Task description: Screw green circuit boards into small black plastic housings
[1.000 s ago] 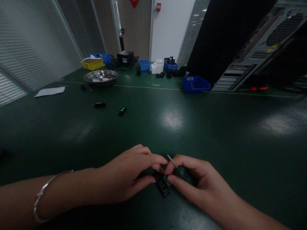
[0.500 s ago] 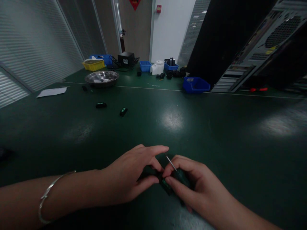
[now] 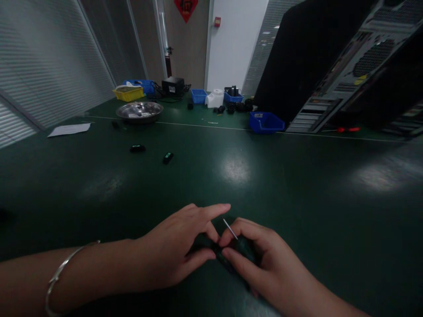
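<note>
Now, my left hand (image 3: 185,243): fingertips pinching black case (image 3: 226,262), lower centre.
My right hand (image 3: 266,253): pinching it too, screwdriver (image 3: 244,248) tucked in palm.
Green board: showing a second ago, now hidden; fit unreadable.

Your left hand (image 3: 180,246) has raised its index finger, now stretched straight out beyond the small black oblong casing (image 3: 226,262). Your right hand's thumb has come across that casing, largely hiding the bright green board. Your view has tipped up, revealing more of the red paper diamond (image 3: 186,8) far beyond the casing.
</note>
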`<state>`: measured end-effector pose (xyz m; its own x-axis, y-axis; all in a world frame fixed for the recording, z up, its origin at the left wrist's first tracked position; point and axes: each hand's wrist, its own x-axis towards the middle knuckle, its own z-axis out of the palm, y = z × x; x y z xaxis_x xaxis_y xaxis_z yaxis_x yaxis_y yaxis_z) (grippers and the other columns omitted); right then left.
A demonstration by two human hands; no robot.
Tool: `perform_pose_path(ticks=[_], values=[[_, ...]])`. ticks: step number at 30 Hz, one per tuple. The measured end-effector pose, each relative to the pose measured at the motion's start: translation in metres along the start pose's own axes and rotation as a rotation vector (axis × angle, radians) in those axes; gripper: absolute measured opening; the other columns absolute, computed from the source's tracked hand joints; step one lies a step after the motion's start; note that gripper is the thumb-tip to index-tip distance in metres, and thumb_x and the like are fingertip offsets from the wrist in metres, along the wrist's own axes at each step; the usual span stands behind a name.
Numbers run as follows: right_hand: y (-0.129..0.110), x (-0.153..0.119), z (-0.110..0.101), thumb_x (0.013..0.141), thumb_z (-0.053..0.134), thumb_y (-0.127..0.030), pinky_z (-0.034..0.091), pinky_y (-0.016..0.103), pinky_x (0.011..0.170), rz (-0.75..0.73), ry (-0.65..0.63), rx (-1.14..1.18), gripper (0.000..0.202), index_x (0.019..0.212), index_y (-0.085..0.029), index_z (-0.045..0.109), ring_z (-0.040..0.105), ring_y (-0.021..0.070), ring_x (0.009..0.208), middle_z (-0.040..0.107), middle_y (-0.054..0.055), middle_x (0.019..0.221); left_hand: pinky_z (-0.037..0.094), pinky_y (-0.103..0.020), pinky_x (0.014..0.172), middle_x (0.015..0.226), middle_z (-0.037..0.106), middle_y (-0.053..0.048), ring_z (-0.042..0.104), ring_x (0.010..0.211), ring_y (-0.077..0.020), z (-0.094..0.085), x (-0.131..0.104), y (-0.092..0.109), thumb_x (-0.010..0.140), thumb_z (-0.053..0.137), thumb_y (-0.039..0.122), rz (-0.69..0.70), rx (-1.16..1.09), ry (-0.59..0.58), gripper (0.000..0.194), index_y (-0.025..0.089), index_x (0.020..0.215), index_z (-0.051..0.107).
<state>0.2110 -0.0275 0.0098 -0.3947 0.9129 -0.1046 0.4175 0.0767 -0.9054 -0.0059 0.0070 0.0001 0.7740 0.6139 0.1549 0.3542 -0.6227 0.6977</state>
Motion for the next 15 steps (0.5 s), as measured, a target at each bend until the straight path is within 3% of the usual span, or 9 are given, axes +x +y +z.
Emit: perform_pose_path(ticks=[3, 9, 15], values=[[0.003, 0.0, 0.001, 0.084, 0.061, -0.011, 0.047, 0.022, 0.06, -0.034, 0.016, -0.043, 0.011, 0.086, -0.021, 0.066, 0.059, 0.011, 0.063, 0.065, -0.001, 0.079, 0.043, -0.04, 0.1, 0.113, 0.065, 0.002, 0.06, 0.105, -0.0211, 0.0, 0.0, 0.0, 0.085, 0.065, 0.006, 0.004, -0.005, 0.005, 0.09, 0.041, 0.147, 0.011], [0.005, -0.002, 0.0, 0.091, 0.06, -0.023, 0.034, 0.016, 0.037, 0.014, 0.017, 0.072, 0.006, 0.092, -0.019, 0.064, 0.043, 0.0031, 0.041, 0.063, -0.001, 0.08, 0.04, -0.04, 0.102, 0.11, 0.066, 0.003, 0.06, 0.105, -0.0198, -0.002, 0.0, 0.0, 0.085, 0.063, 0.005, 0.004, -0.004, 0.003, 0.087, 0.039, 0.148, 0.013], [0.004, -0.005, -0.005, 0.096, 0.056, -0.036, 0.037, 0.015, 0.038, 0.057, 0.038, 0.17, 0.021, 0.096, -0.018, 0.066, 0.044, 0.0032, 0.044, 0.06, 0.001, 0.086, 0.047, -0.037, 0.088, 0.108, 0.069, -0.003, 0.061, 0.097, -0.0208, -0.029, 0.006, -0.022, 0.088, 0.06, 0.009, 0.068, 0.102, 0.109, 0.055, 0.028, 0.136, 0.044]])
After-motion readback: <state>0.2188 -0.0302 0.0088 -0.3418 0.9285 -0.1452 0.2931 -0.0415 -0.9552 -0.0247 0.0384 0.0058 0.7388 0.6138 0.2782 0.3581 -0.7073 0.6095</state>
